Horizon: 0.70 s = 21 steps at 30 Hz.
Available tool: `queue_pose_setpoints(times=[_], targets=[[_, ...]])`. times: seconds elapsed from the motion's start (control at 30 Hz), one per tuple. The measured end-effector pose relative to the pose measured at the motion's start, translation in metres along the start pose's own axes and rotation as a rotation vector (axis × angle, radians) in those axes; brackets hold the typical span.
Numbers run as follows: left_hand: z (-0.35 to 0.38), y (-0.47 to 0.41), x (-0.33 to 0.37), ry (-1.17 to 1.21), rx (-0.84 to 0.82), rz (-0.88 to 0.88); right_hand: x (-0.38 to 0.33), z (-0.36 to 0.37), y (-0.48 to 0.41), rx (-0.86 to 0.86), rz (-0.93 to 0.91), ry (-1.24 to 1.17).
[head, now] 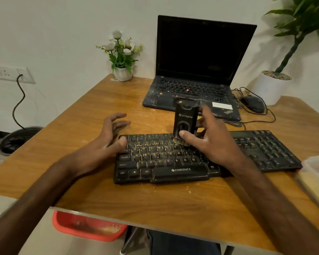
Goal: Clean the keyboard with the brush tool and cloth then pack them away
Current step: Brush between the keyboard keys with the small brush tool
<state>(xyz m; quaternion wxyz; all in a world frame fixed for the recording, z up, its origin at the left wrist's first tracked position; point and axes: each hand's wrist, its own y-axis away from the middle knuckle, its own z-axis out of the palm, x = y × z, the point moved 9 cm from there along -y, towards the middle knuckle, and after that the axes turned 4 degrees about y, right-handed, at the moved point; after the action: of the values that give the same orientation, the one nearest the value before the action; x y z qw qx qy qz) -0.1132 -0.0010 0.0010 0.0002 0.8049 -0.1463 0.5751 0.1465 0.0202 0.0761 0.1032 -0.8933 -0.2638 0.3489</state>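
Head view, one frame inspected. One black keyboard lies flat on one wooden table, near its front edge, and serves as the reference for all positions below. One brush tool, with a black body, stands upright over the keyboard's upper key rows. Its pale bristles point down and meet the keys left of the keyboard's middle. The right hand grips the brush tool low on its body, with the thumb on the near face and the fingers wrapped behind. The left hand is at the keyboard's upper left corner, fingers spread wide and relaxed, holding nothing. Its thumb lies over the corner keys; contact cannot be confirmed. Behind the keyboard stands one open laptop with a dark screen and a dusty deck. Behind the keyboard's right end sits one black mouse among loose cables. There are two potted plants: one small white pot of flowers behind and left of the keyboard, and one large white pot behind and right of it. Pale crumbs are scattered on the table around the keyboard. Just beside the keyboard's right end is one pale, blurred object; what it is cannot be told. Below the table edge in front of the keyboard, one red tray shows. Far left of the keyboard, one wall socket carries one black cord.
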Motion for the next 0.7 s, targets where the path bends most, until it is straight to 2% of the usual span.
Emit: queue_pose_setpoints(times=[0.13,0.27,0.37,0.43,0.6,0.7], targets=[[-0.005,-0.044,0.018,-0.165,0.072,0.023,-0.014,0.005,0.006,-0.044,-0.059,0.022],[0.003,-0.067,0.017,-0.206,0.098,0.070,-0.023,0.009,0.017,-0.069,-0.112,-0.015],[0.000,-0.064,0.017,-0.185,0.108,0.112,-0.010,-0.004,0.008,0.045,-0.095,0.174],[0.002,-0.062,0.021,-0.236,0.115,0.155,-0.004,-0.012,0.003,0.109,-0.067,0.219],[0.001,-0.058,0.028,-0.332,0.160,0.217,-0.025,0.017,0.017,-0.044,-0.099,-0.026],[0.000,-0.058,0.029,-0.372,0.175,0.212,-0.022,0.013,0.007,0.020,-0.110,0.138]])
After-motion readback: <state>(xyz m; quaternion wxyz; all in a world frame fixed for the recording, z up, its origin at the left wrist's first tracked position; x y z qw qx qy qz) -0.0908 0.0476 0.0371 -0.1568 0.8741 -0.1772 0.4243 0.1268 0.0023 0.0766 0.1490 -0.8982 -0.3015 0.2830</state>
